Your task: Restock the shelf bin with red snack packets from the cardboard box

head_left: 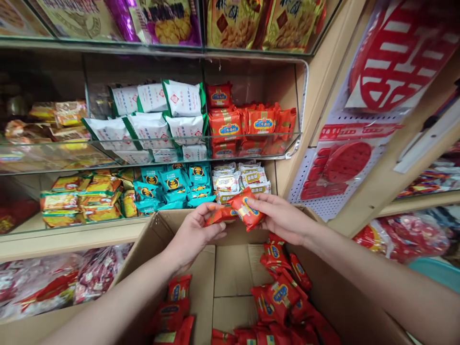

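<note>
Above the far edge of a cardboard box (233, 268), my left hand (201, 229) grips a red snack packet (220, 215). My right hand (278, 215) is closed on another red packet (247, 209), tilted, its printed face partly toward me. The two packets meet or overlap between my hands. More red packets (282, 294) lie loose along the right side and front of the box, and a few (178, 290) sit at its left. Matching red packets (264, 123) are piled in a shelf bin behind a low clear front panel.
White-and-green packets (185, 98) fill the neighbouring bin. Below are teal packets (172, 181), yellow packets (98, 189) and small white packets (253, 177). Glass shelf edges (151, 48) run across the unit. Red decorations (348, 163) hang on a pegboard at right; bagged goods (413, 235) lie beneath.
</note>
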The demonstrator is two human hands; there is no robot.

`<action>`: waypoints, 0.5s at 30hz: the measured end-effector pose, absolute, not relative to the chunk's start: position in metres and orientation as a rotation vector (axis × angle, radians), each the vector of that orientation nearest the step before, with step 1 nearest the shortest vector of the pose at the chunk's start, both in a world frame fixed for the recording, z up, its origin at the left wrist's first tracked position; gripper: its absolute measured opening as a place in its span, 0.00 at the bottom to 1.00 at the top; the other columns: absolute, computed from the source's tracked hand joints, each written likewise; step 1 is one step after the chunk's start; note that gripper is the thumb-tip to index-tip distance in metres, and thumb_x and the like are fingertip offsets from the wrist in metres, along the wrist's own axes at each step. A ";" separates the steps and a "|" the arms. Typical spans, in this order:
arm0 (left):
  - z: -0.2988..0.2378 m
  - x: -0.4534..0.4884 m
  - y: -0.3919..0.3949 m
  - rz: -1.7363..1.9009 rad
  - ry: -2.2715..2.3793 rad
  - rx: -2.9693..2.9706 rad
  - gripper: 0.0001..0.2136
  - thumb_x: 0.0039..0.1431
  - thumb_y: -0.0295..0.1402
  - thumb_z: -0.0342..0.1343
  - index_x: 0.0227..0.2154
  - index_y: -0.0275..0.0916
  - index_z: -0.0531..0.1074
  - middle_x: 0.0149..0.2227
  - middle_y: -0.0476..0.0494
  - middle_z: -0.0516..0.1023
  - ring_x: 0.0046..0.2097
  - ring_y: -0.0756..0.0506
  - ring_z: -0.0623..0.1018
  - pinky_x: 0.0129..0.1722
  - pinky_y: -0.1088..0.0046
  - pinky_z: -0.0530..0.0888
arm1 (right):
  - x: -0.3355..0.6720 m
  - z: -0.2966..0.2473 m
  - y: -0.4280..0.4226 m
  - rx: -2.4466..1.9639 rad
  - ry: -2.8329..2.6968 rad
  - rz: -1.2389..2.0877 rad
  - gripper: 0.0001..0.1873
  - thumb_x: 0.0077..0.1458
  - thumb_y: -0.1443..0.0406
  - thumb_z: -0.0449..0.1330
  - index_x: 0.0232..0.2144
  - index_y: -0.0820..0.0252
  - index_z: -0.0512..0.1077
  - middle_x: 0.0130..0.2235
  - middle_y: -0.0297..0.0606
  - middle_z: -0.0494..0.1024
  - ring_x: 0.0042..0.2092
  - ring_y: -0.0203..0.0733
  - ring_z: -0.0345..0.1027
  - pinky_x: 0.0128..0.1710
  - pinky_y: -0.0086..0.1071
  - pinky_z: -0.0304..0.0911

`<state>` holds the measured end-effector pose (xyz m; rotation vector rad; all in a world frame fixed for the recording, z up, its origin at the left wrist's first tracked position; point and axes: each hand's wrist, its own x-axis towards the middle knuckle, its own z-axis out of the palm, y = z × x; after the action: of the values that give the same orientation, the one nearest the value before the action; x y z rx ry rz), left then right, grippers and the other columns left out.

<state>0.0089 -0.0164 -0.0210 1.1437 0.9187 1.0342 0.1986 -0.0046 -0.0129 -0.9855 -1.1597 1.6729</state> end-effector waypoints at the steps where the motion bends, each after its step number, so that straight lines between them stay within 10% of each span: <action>1: -0.022 0.009 -0.016 1.043 0.930 1.166 0.13 0.43 0.27 0.62 0.35 0.40 0.69 0.37 0.51 0.73 0.38 0.49 0.74 0.37 0.72 0.74 | 0.199 -0.013 -0.005 -0.967 -1.142 1.716 0.11 0.48 0.61 0.60 0.34 0.61 0.68 0.32 0.36 0.73 0.30 0.32 0.67 0.30 0.27 0.64; 11: -0.035 0.016 -0.021 1.023 0.773 1.286 0.09 0.53 0.38 0.55 0.33 0.38 0.73 0.37 0.46 0.74 0.41 0.46 0.73 0.41 0.71 0.69 | 0.199 -0.006 -0.012 -0.901 -1.008 2.001 0.09 0.56 0.65 0.52 0.36 0.64 0.69 0.36 0.41 0.74 0.36 0.37 0.70 0.39 0.37 0.68; 15: -0.035 0.019 -0.020 1.092 0.777 1.291 0.15 0.47 0.28 0.60 0.39 0.43 0.68 0.47 0.48 0.69 0.44 0.48 0.72 0.42 0.73 0.70 | 0.199 -0.007 -0.014 -0.909 -1.030 1.917 0.08 0.56 0.66 0.51 0.36 0.63 0.68 0.35 0.40 0.74 0.34 0.36 0.70 0.38 0.37 0.69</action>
<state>0.0186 -0.0204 -0.0352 1.2910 0.7770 1.0916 0.1985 -0.0138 -0.0069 -0.9087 -1.0297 1.9166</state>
